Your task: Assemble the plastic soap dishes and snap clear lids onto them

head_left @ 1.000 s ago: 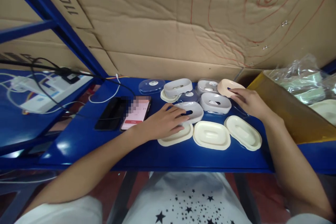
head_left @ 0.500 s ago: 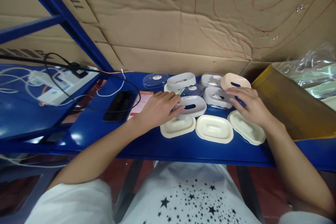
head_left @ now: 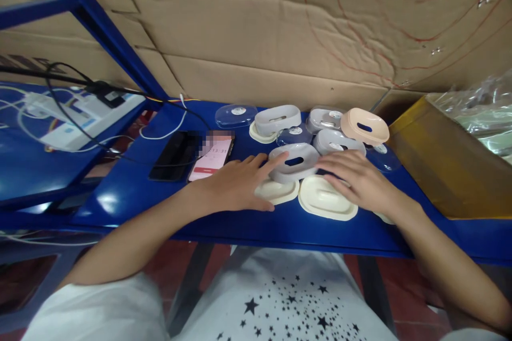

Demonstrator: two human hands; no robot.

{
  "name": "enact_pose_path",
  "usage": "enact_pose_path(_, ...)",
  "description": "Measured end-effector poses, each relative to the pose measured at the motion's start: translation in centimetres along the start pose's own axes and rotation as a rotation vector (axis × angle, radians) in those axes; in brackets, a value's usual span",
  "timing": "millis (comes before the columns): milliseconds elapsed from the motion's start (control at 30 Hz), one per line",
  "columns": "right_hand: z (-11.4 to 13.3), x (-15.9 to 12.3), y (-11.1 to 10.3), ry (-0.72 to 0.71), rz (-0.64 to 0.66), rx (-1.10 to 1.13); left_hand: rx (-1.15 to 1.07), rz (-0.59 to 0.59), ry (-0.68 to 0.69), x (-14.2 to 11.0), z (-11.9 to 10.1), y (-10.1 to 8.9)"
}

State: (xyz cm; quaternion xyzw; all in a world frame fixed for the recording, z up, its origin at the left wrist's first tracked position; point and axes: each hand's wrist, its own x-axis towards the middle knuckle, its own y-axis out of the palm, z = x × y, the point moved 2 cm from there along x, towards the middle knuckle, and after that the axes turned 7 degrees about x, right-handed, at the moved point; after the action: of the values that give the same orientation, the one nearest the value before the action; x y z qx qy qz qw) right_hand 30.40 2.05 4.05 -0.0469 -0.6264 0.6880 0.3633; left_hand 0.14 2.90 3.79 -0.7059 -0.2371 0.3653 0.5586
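A grey oval dish with a slot in its bottom point(head_left: 304, 169) sits near the middle of the group. My left hand point(head_left: 236, 184) has its fingers spread, with the index finger at the dish's left rim and the thumb over a left cream oval tray point(head_left: 284, 192). Beside the dish's right end, my right hand point(head_left: 356, 178) is held palm down with fingers stretched out, partly over the middle cream tray point(head_left: 324, 209). Its fingertips lie close to the dish; contact is unclear. A third cream tray point(head_left: 386, 218) is mostly hidden under my right hand and wrist.
Behind are more grey dishes point(head_left: 280, 122), a peach dish point(head_left: 365, 120) and clear lids with round stickers point(head_left: 236, 117). Two phones, one lit point(head_left: 212, 157), and cables lie left. A cardboard box point(head_left: 452, 170) with plastic-wrapped pieces stands right, cardboard point(head_left: 240, 32) behind.
My right hand has moved left and nearer, from the peach dish to beside the middle grey dish. My left hand has dropped slightly and its fingers have spread. The view has shifted a little.
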Motion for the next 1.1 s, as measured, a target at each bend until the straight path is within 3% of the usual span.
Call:
enact_pose_path(100,1.6,1.8,1.1,-0.056,0.053,-0.057,-0.097,-0.106,0.035,0.2,0.5,1.2)
enact_pose_path(267,1.8,3.4,2.5,-0.021,0.093,-0.118,-0.286,-0.364,0.074,0.4,1.6,3.5)
enact_pose_path(467,3.7,3.3,3.7,-0.076,0.041,-0.036,-0.295,-0.505,0.088,0.4,0.7,4.4)
enact_pose_path(633,5.2,3.3,4.9,-0.108,0.024,-0.064,-0.248,-0.478,0.074,0.4,0.1,4.4)
enact_pose_path(900,5.0,2.6,5.1,-0.148,0.091,-0.06,-0.071,-0.366,0.133,-0.2,0.3,3.8)
enact_pose_path(1100,5.1,2.5,5.8,-0.184,0.123,-0.056,-0.108,-0.308,0.169,-0.3,0.3,3.6)
